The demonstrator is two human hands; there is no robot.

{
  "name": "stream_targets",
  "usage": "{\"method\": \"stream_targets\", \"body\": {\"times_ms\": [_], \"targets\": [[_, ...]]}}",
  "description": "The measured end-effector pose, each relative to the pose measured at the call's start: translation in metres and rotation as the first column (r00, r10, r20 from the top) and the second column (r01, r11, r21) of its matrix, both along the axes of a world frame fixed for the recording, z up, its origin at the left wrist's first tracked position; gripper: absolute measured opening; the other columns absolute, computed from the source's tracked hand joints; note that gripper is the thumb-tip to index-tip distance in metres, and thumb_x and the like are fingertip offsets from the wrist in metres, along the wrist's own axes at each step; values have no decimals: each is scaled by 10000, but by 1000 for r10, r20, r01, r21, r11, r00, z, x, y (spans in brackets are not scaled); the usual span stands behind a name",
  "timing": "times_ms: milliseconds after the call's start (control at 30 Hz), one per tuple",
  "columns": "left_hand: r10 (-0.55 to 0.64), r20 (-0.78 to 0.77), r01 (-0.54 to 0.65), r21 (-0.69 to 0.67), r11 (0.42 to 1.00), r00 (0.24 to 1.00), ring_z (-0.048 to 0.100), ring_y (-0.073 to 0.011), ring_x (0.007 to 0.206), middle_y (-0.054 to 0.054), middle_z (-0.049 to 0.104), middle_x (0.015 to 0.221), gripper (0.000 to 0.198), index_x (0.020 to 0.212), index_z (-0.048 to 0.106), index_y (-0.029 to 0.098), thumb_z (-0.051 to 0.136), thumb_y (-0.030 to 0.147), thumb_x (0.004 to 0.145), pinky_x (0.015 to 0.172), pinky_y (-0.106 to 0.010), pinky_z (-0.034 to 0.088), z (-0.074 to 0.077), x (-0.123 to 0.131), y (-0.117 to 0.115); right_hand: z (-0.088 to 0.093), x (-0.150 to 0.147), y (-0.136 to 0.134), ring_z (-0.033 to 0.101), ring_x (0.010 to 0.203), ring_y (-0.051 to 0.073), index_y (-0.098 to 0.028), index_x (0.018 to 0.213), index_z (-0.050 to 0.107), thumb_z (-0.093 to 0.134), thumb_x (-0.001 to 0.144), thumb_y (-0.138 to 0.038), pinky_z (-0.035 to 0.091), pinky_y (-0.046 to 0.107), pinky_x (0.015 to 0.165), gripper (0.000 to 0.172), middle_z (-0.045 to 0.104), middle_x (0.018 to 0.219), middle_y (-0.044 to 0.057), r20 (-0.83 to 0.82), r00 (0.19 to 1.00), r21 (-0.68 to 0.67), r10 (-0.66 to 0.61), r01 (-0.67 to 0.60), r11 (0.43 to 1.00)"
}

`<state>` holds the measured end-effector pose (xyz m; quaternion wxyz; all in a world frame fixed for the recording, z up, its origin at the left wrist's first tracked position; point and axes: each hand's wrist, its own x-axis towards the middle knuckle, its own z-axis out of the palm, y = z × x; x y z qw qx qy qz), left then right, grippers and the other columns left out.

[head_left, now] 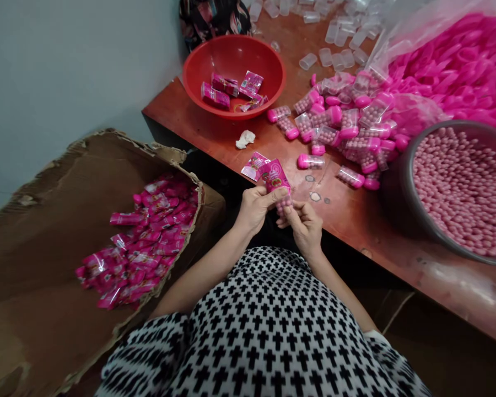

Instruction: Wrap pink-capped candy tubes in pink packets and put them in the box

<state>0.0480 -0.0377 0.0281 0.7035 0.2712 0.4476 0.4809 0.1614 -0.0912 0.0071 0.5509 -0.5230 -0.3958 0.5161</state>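
Just off the table's near edge, my left hand (254, 209) grips a pink printed sleeve (276, 175) between thumb and fingers. A clear tube of pink beads (284, 204) shows at the sleeve's lower end, and my right hand (306, 223) pinches it there. Tube and sleeve overlap; how far the tube sits inside is hidden. Another flat pink label (255, 165) lies on the table right behind my left hand. A crumpled white scrap (245, 139) rests beyond it. One capped bead tube (311, 161) lies to the right of the sleeve.
A red bowl (194, 96) with several pink labels stands on the wooden table (343, 215). Piled capped bead tubes (330, 121), clear empty tubes (343, 33), pink plastic pieces (458, 60) and a grey bucket (409, 182) of beads occupy the right. A cardboard box (37, 237) holds wrapped tubes (144, 242).
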Motion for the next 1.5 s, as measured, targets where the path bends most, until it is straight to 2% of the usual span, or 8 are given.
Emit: {"method": "stream_targets", "body": {"times_ms": [200,400,633,933,1200,1333,1400,1500], "targets": [[-240,59,241,-13,970,969,577,-134,540,-101,699,705,331,638,699,95,832,381,538,519,-274,461,1,-10,5,4,-1,0,636,470,111,-194,883,595,674,773,-410,568,243,451,255,698,680,-21,-153,988,-61,26,-35,997],[-55,-190,73,88,993,980,465,-71,480,5,567,536,289,598,676,119,786,384,636,459,-214,369,-5,3,-18,4,-2,3,645,474,116,-205,871,556,662,798,-386,575,236,468,222,670,601,-51,-98,992,8,-78,79,997],[32,130,-33,2,999,991,557,-78,585,-17,638,648,302,681,699,122,801,398,613,566,-197,455,-2,2,-19,-2,5,6,717,654,143,-221,971,563,731,743,-368,624,271,598,319,729,789,-23,-347,933,-17,97,-109,994],[20,103,-20,-7,1000,994,585,-94,585,-34,653,636,263,680,718,102,794,351,640,602,-223,499,-6,-13,-34,-3,-10,27,655,449,120,-209,808,533,800,656,-308,565,198,441,322,685,568,-69,-383,914,-68,134,-172,983],[609,59,-611,24,791,791,695,-168,887,-63,740,929,469,950,658,195,537,620,795,813,-299,546,-1,-87,-40,4,-10,30,671,496,117,-194,833,543,742,714,-380,535,183,436,297,727,653,-19,-298,928,-45,226,-250,967],[450,-354,-335,341,878,820,672,-206,981,-83,705,1069,442,1162,608,228,598,498,813,909,-377,508,-28,-77,-9,2,-7,27,650,483,98,-193,810,560,704,751,-407,520,179,433,265,714,642,-24,-197,957,-86,211,-231,969],[427,-657,0,545,838,621,586,-237,1144,-105,646,1203,383,1133,648,201,591,435,835,1024,-396,417,-40,-66,16,1,-9,25,645,484,96,-193,801,568,696,756,-420,518,184,437,264,711,646,-23,-163,962,-98,220,-237,966],[429,-857,302,506,808,287,500,-288,1225,-129,605,1265,328,1112,675,183,605,348,837,1049,-441,363,-53,-54,49,1,-9,21,641,491,96,-192,792,576,686,763,-429,517,191,450,263,706,648,-19,-127,964,-116,233,-248,962]]}}
